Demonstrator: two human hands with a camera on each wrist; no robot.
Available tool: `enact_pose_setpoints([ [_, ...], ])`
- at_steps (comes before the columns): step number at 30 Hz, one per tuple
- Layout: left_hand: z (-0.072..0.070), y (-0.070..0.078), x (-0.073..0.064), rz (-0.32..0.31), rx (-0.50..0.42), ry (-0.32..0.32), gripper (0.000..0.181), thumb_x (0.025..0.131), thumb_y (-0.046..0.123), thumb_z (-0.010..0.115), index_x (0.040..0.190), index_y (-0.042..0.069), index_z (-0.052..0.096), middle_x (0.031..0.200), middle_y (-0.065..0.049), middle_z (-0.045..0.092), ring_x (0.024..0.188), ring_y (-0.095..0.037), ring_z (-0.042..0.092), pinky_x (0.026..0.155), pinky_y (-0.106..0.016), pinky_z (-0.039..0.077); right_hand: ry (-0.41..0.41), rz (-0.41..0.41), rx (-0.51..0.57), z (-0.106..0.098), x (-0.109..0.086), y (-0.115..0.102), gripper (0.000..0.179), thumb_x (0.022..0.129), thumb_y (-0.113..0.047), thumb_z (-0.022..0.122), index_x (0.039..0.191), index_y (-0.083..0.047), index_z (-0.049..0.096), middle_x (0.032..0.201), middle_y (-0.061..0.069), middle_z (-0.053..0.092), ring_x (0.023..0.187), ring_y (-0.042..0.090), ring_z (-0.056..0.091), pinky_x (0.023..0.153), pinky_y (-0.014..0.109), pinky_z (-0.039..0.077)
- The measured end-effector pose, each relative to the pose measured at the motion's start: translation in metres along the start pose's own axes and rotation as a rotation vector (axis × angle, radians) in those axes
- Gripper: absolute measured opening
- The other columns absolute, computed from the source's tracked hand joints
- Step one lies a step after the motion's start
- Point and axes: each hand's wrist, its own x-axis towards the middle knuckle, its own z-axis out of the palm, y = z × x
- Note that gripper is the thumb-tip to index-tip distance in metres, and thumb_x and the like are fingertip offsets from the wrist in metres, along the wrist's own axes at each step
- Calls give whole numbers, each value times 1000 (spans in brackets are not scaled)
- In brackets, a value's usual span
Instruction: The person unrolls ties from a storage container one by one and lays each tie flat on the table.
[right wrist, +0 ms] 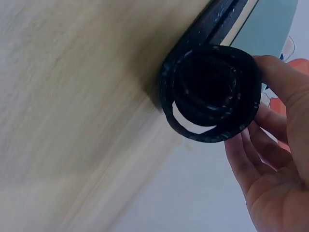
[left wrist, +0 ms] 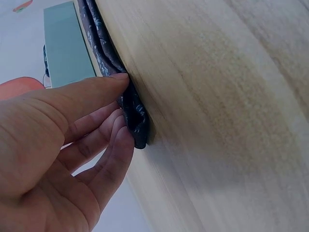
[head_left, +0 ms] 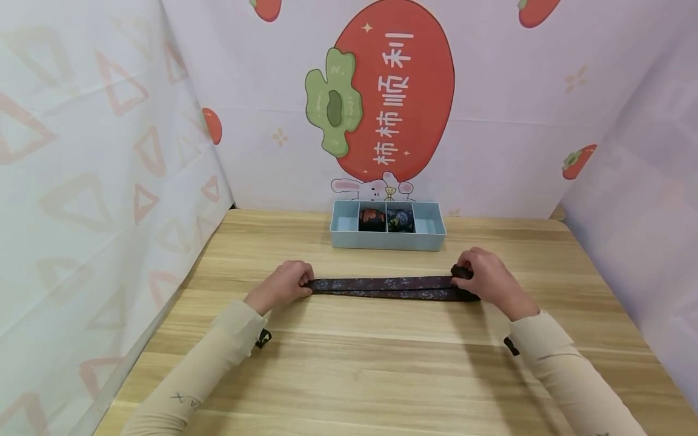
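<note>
Fabric strip (head_left: 376, 283): dark, floral, stretched across the bench (head_left: 360, 375), right end rolled.
Left hand (head_left: 283, 283): grip pinching the strip's left end.
Right hand (head_left: 488, 277): grip curled round the rolled end.
Blue tray (head_left: 388, 241): behind, holding two rolls (head_left: 400, 220).

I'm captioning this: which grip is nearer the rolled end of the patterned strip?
Right. The right grip holds the rolled end itself; the left grip pinches the patterned strip at its opposite end, away to the left.

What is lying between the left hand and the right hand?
A dark patterned tie stretches from the left hand to the right hand, which holds its rolled part. The head view shows this.
</note>
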Motion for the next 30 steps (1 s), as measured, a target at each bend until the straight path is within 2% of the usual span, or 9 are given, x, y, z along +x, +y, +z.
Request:
enact_pose_setpoints([
  [5,-2,-5,-2,-15,21,5,19,90,6,84,105,3,73,96,-7,69,85,-16,60,82,-36,57,-3,38,36,-6,-3,9,24,86,-11,85,99,3,72,96,16,70,84,26,66,75,44,57],
  [11,-5,-8,-4,-1,36,5,19,89,6,84,104,2,73,96,-7,70,86,-16,63,83,-36,58,-13,83,63,-10,-7,18,21,88,-13,82,99,2,72,95,15,72,84,25,68,75,42,57],
  [17,-6,-7,-3,3,37,-1,18,89,5,84,103,3,73,95,-8,70,85,-16,63,82,-36,58,17,22,42,-15,-4,7,21,88,-13,84,97,1,73,92,14,72,83,26,68,77,48,59],
  [22,-5,-5,-3,-16,30,-9,17,90,5,84,103,3,73,94,-7,69,84,-15,61,81,-35,57,-31,-17,33,-11,0,-3,23,88,-9,85,102,3,73,94,14,70,83,24,66,77,46,59],
  [26,-4,-5,-4,-18,23,-11,16,90,5,83,102,3,73,93,-6,69,83,-16,60,80,-35,57,-39,-20,-2,-6,-3,-2,26,85,-9,88,102,4,72,93,13,67,82,22,63,75,43,58],
  [30,-6,-6,-5,-23,24,-4,16,90,5,83,102,2,73,94,-7,69,84,-16,61,80,-35,57,-4,-23,-19,-7,-6,5,29,83,-9,89,102,5,72,95,14,68,84,26,65,78,47,59],
])
